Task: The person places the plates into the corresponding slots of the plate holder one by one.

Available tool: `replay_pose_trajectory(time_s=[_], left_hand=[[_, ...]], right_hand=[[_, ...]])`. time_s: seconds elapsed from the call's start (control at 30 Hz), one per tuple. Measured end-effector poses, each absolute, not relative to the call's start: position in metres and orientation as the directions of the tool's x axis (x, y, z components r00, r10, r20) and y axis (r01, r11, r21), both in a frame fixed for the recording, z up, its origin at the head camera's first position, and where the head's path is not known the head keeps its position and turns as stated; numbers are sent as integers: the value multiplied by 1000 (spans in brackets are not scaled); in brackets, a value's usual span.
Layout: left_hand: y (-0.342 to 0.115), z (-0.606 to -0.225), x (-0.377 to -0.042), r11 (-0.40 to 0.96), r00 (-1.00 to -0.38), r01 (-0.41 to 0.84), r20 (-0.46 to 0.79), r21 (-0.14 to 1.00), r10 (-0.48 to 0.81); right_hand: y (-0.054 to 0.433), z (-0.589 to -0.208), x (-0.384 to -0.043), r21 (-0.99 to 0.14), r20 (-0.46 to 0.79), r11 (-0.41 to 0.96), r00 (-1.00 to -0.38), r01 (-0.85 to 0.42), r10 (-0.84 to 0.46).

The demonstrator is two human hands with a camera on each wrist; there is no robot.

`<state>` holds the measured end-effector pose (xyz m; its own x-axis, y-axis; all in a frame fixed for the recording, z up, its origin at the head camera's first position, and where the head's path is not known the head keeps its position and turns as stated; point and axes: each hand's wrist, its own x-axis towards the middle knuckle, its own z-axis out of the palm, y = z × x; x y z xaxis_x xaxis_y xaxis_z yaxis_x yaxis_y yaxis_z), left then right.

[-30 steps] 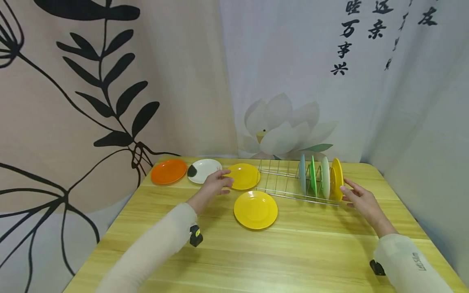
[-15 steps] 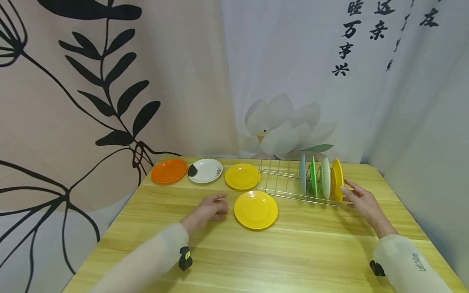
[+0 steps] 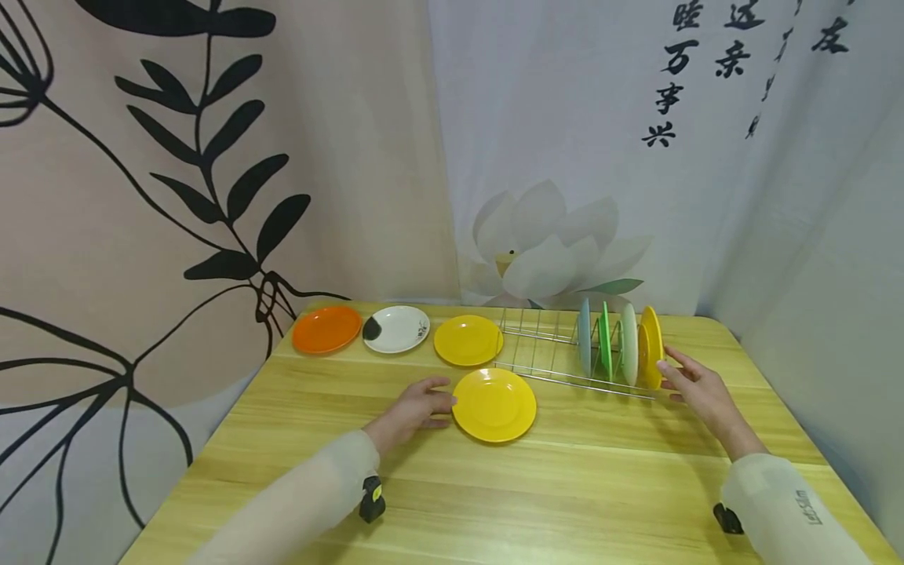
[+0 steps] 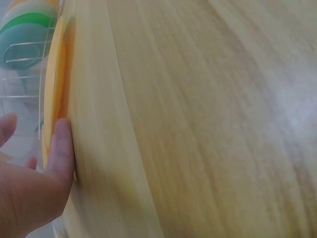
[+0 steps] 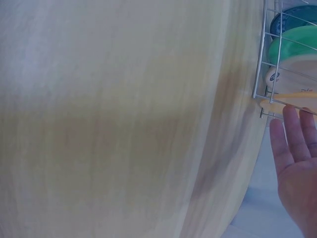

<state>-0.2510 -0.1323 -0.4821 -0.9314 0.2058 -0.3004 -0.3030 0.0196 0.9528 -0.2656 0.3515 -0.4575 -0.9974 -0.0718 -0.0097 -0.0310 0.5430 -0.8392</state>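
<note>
Front plate [image 3: 494, 405], yellow; flat on the desk [image 3: 551, 502], forward of the rear plate [image 3: 468, 340], also yellow; left hand [image 3: 417, 405] at its left rim, fingers loosely extended, slightly apart; end plate [image 3: 650, 348], yellow, upright, rightmost in the rack [image 3: 574, 382], toward the desk's back right corner; right hand [image 3: 699, 390] beside it, fingers nearly straight, apart, tips at its edge; also racked, from left: blue plate [image 3: 585, 337], green plate [image 3: 603, 341], pale plate [image 3: 629, 345]; along the desk's back edge, left of the rear plate: white plate [image 3: 402, 333], black-patched; orange plate [image 3: 327, 329], at the back left corner.
</note>
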Motion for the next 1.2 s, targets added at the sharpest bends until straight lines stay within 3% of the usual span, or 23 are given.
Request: replay_pose_trajectory(time_s=[0.4,0.93,1.2], left_hand=[[-127,-483,-256,15,-944,-269,-267,963,195],[-101,-483,-256,-145,-941,-284,-246,948,232],[-94,-487,-255,-107,-954,-249,-225,963,199]], right_hand=[[351,-458,-266,-840,5,542,-997,-42,-71],[354,-458,-265,-830,-7,556,-998,-31,-66],[353,-458,-267,-828,-4,560,-997,-38,-74]])
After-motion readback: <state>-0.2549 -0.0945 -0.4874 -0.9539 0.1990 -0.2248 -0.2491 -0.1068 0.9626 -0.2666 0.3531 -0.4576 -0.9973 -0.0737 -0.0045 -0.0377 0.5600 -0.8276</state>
